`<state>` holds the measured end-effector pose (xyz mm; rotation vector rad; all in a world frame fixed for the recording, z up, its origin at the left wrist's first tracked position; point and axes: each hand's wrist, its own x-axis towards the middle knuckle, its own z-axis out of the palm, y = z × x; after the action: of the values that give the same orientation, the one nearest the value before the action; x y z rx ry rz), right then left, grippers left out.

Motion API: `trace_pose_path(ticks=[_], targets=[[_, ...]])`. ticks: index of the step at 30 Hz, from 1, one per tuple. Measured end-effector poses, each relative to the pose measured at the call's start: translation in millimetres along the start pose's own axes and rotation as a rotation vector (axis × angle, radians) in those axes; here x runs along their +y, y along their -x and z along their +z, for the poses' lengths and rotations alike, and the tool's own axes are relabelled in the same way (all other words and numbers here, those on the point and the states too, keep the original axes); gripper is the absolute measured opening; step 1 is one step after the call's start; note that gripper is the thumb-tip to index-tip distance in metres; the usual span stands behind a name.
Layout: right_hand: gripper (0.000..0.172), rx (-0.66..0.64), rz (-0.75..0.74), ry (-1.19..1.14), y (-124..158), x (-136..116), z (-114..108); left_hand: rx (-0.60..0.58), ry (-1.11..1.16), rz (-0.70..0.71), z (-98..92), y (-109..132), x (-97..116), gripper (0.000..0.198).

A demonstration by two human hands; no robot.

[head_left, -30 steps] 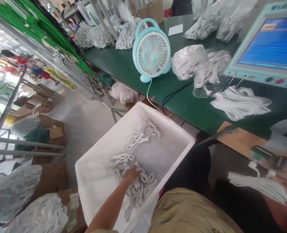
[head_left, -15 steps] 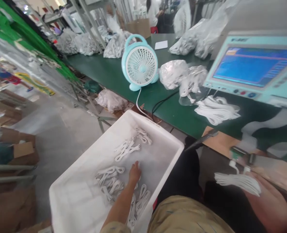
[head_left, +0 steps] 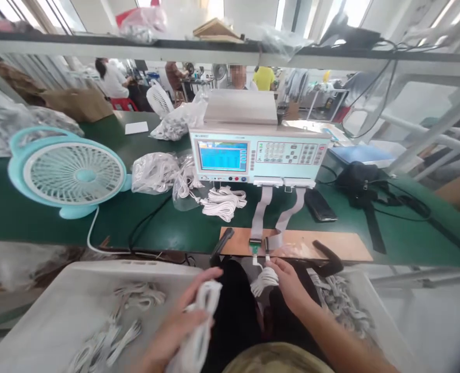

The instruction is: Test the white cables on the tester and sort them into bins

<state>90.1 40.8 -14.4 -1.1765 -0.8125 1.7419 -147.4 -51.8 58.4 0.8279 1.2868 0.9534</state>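
My left hand [head_left: 187,316], smeared by motion, is closed around a looped bundle of white cable [head_left: 206,305] at the inner edge of the left white bin [head_left: 98,269]. My right hand [head_left: 286,280] pinches the end of another bundled white cable [head_left: 264,281] at the table's front edge. Both plugs of that cable meet small connectors on a wooden board [head_left: 331,246]. One connector sits on a green circuit board [head_left: 255,247]. Grey ribbon cables [head_left: 260,215] run from there up to a tester [head_left: 259,155] with a lit blue screen.
More cable bundles lie in the left bin and in a right-hand bin [head_left: 364,290]. On the green table [head_left: 156,228] stand a light-blue fan [head_left: 74,171], bagged cables [head_left: 155,172], a loose white cable coil [head_left: 224,202], a phone [head_left: 320,204] and a black bag [head_left: 360,181]. A shelf crosses above; people are behind.
The view has swung right toward the tester. My left hand has come up out of the left bin with a cable bundle. My right hand is now at the plug of the connected cable.
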Motion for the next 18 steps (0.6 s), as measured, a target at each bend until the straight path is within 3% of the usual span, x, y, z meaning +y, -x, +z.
trace_pose_path(ticks=[2,5,8,18], targets=[[0.033,0.0,-0.014,-0.002,1,-1,1,-0.201,0.03,-0.085,36.0,-30,-2,0.067],[0.034,0.01,-0.049,-0.004,0,0,3,-0.327,0.12,-0.123,63.6,-66,-15,0.069],[0.035,0.027,-0.081,-0.016,-1,2,4,-0.32,0.208,-0.122,73.0,-77,-27,0.067],[0.037,0.035,-0.077,0.004,2,3,6,-0.211,0.302,-0.149,85.9,-56,-40,0.062]])
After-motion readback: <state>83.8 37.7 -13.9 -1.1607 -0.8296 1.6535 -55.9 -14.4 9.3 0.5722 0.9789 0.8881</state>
